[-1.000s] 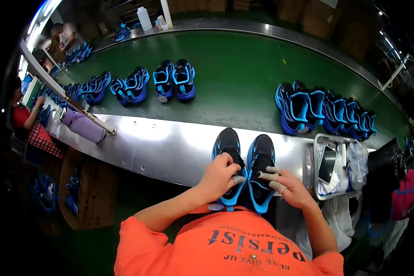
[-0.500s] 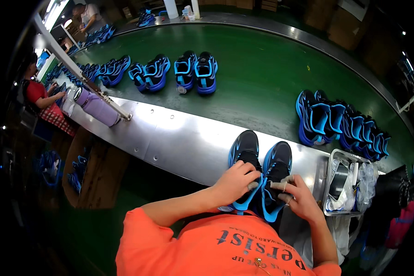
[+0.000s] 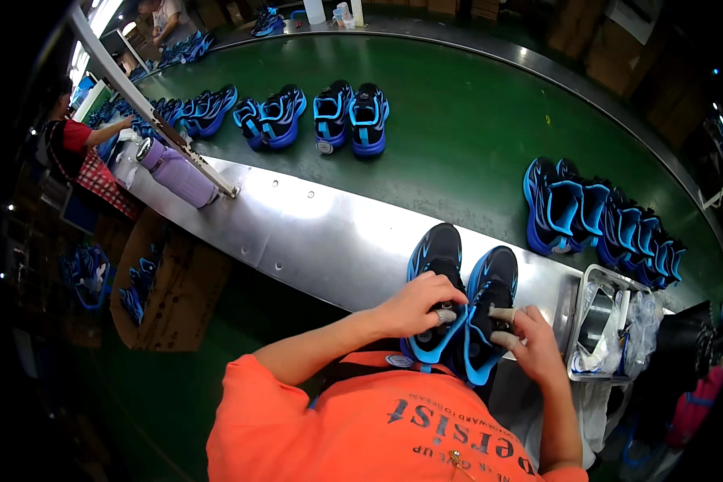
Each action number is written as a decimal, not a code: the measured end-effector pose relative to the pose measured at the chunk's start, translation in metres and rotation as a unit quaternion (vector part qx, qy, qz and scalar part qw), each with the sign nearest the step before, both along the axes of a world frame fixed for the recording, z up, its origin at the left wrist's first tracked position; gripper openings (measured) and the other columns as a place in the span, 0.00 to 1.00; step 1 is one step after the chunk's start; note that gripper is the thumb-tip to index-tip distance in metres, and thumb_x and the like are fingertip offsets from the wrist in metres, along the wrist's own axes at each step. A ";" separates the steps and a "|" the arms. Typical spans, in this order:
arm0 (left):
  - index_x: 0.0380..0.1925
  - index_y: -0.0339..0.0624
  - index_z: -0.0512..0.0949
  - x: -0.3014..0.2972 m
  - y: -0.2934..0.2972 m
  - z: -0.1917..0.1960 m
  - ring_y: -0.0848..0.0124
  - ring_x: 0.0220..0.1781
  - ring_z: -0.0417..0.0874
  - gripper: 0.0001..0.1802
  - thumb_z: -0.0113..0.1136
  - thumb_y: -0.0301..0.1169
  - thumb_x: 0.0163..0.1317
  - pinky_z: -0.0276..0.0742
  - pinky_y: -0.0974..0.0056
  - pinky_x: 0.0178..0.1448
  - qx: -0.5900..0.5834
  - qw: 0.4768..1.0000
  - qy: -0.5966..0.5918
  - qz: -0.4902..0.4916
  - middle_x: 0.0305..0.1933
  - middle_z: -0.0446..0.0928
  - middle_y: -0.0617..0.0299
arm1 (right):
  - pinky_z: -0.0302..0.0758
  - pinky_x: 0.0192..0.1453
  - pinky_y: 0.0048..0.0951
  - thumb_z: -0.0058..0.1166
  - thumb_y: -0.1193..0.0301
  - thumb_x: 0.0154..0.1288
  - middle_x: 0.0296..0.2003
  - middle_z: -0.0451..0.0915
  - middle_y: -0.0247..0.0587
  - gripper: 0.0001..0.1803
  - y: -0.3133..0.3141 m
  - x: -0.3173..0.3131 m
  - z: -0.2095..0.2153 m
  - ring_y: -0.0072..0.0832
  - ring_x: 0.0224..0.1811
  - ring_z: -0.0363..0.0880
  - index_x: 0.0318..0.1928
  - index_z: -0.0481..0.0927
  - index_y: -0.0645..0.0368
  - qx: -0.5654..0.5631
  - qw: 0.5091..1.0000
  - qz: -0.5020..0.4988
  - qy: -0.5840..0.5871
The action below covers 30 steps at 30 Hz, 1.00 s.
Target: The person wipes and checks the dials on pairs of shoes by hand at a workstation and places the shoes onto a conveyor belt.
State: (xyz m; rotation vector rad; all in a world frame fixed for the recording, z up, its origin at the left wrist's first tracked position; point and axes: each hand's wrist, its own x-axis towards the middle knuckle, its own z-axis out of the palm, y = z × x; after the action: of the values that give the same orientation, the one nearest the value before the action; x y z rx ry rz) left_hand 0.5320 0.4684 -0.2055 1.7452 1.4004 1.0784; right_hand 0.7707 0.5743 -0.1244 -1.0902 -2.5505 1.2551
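Clamps the left hand [image 3: 414, 309] over the collar of the left shoe [image 3: 438, 257], fingers curled down into the opening, thumb on the outer side. Pinches the collar of the right shoe [image 3: 494, 277] with the right hand [image 3: 534, 345], one pale-tipped finger pointing across toward the left shoe; cannot tell whether that tip is tape or a small part. Keeps both shoes, black with bright blue trim, side by side on the steel desk [image 3: 297, 233], toes pointing away, heels over the near edge.

Compared with half a second ago, shows hardly any change at the pair: same grips, same spot on the desk, only the right hand's fingers drawn a little closer to the collar. Shifts mainly in the view itself, now tipped slightly. Points, as a judgement, to fine work at the collars still under way, not to a lift or a release.

Beyond the pair, carries more blue shoes on the green belt [image 3: 458, 136]: a matching pair [image 3: 352, 112] well beyond and to the left, a packed row [image 3: 602, 217] beyond and to the right. Just right of the pair, holds a metal tray [image 3: 610, 277] with plastic bags. Far left of the pair, leaves a purple bottle [image 3: 177, 173] lying on the desk, near a co-worker in red [image 3: 68, 140].
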 end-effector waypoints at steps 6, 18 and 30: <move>0.44 0.43 0.81 0.007 0.010 0.014 0.55 0.48 0.78 0.15 0.66 0.29 0.56 0.75 0.57 0.52 -0.017 0.997 0.031 0.069 0.41 0.76 0.55 | 0.73 0.39 0.37 0.68 0.63 0.58 0.30 0.76 0.44 0.18 0.007 -0.005 -0.021 0.41 0.32 0.77 0.47 0.83 0.54 0.098 0.995 -0.017 0.013; 0.49 0.43 0.82 0.001 0.045 0.033 0.71 0.36 0.73 0.20 0.64 0.20 0.54 0.71 0.69 0.39 -0.117 0.987 0.004 0.110 0.40 0.75 0.62 | 0.76 0.44 0.34 0.70 0.64 0.54 0.34 0.77 0.41 0.19 0.062 -0.002 -0.037 0.38 0.38 0.79 0.48 0.85 0.50 -0.019 0.992 0.059 0.113; 0.41 0.40 0.83 -0.003 0.051 0.016 0.64 0.45 0.80 0.15 0.59 0.18 0.52 0.75 0.65 0.44 -0.076 0.994 0.054 0.057 0.45 0.77 0.59 | 0.74 0.40 0.42 0.63 0.57 0.60 0.36 0.69 0.46 0.14 0.057 -0.022 -0.047 0.43 0.37 0.77 0.39 0.83 0.53 0.205 0.966 0.154 -0.004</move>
State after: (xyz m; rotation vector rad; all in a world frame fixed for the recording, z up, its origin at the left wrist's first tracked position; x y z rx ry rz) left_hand 0.5291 0.5192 -0.1899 1.6518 1.6227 0.9209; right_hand 0.7484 0.6308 -0.1711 -0.6331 -2.8828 0.7053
